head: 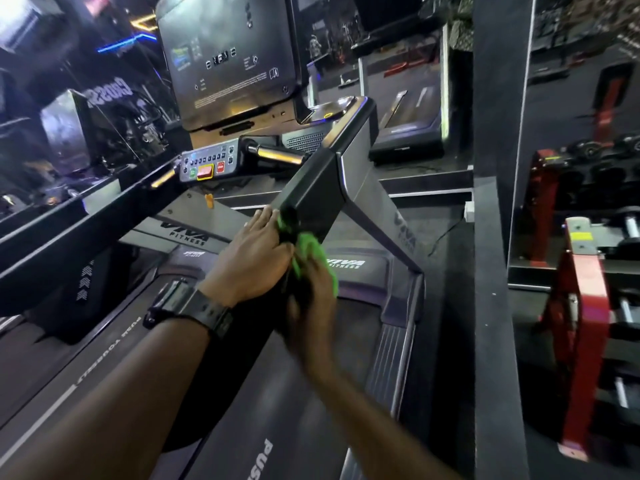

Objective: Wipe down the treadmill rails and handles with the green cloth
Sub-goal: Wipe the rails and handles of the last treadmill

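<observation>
The treadmill's black right rail point(311, 188) slopes down from the console toward me. My left hand point(256, 258), with a black watch on the wrist, lies flat along this rail with its fingers stretched forward, and the fingertips touch the green cloth point(311, 249). The cloth is bunched against the rail's right side. My right hand point(311, 299), blurred by motion, grips the cloth from below and beside the rail. The left rail point(86, 220) runs along the left side. A short front handle point(277, 155) with a metal sensor strip sits beside the button panel point(207, 164).
The console screen point(225, 57) rises ahead and the dark belt point(277, 393) lies below my arms. A black pillar point(495, 237) stands close on the right, with a red weight rack point(581, 306) behind it. Another treadmill point(405, 116) stands further back.
</observation>
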Action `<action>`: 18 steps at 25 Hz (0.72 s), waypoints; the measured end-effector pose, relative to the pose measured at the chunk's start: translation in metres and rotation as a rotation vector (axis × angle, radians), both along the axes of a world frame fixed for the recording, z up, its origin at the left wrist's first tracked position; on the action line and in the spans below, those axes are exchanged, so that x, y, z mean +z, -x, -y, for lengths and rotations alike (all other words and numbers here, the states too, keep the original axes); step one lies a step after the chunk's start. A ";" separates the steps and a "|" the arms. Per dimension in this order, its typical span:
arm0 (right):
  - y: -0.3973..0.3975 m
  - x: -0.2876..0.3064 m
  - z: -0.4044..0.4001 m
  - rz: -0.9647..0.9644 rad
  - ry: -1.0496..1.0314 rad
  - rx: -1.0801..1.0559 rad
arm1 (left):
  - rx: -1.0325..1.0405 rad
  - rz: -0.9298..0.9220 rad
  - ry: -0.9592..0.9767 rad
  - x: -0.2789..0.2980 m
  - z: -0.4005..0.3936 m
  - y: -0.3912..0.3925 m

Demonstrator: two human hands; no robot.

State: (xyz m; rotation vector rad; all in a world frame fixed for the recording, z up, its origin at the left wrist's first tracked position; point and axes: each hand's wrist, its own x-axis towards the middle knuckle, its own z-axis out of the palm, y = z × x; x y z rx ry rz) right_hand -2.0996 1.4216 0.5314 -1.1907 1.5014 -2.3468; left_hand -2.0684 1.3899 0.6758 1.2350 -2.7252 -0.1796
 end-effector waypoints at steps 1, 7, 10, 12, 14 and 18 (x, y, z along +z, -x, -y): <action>-0.015 -0.007 -0.013 0.011 0.048 0.026 | 0.028 -0.002 0.013 -0.001 -0.002 0.000; 0.077 0.032 0.056 0.094 -0.167 -0.019 | 0.042 -0.074 -0.043 0.009 0.002 0.021; 0.054 0.027 0.038 0.122 -0.150 -0.035 | 0.004 -0.034 -0.049 0.014 0.015 0.040; 0.020 0.009 0.008 0.125 -0.070 0.062 | -0.014 -0.033 -0.041 0.014 0.023 0.042; 0.023 0.002 0.007 0.066 -0.042 0.071 | 0.015 -0.035 -0.074 0.014 0.027 0.039; 0.120 0.044 0.079 0.091 -0.189 0.026 | 0.003 -0.022 -0.074 0.013 0.021 0.039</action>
